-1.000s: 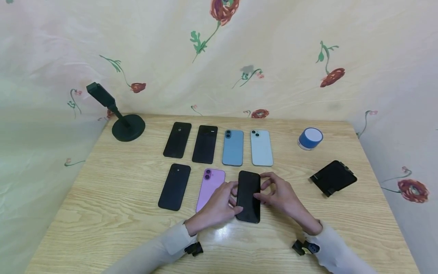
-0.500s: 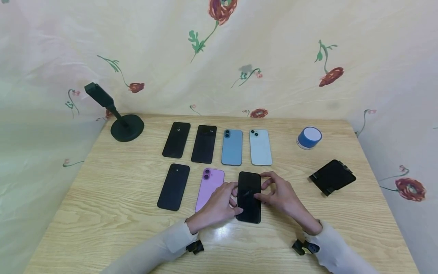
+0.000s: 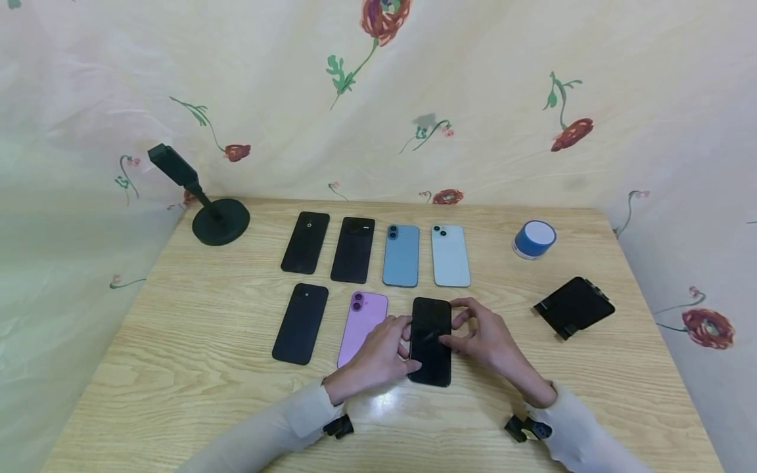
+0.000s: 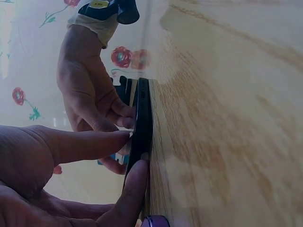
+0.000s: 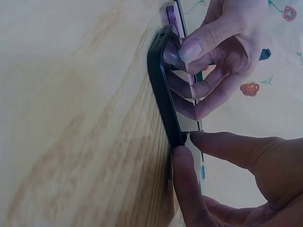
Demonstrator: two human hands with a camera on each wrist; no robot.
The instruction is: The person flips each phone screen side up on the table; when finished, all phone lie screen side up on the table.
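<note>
A flowered cloth (image 3: 284, 59) hangs behind the wooden desk (image 3: 195, 335). The black stand (image 3: 215, 213) is near the desk's far left corner, its round foot apparently broad to support the leaning head, and well apart from the hands. Both hands meet at the middle of the desk, toward its near edge, on a black phone (image 3: 430, 315) lying glossy face up. The left hand (image 3: 376, 351) pinches its left edge, thumb over the glass and a finger along the side; the right hand (image 3: 481, 335) pinches the opposite edge in the same manner. Gripping from two sides probably keeps the phone from twisting; whether its underside rests fully on the wood I cannot tell. Toward the desk's right edge, the flat black bracket (image 3: 573, 307) lies askew. The other phones make two rows, seemingly spaced so that each can be picked out singly. Parallel to the far edge are a black phone with a ring mark (image 3: 305, 243), a black phone with a pale bar (image 3: 353, 249), a blue phone (image 3: 401, 256) and a pale blue phone (image 3: 451, 256); nearer are a dark phone (image 3: 300, 324) and a purple phone (image 3: 358, 322), partly behind the left hand. Smallest, the blue cylinder (image 3: 534, 239) stands near the far right corner.
</note>
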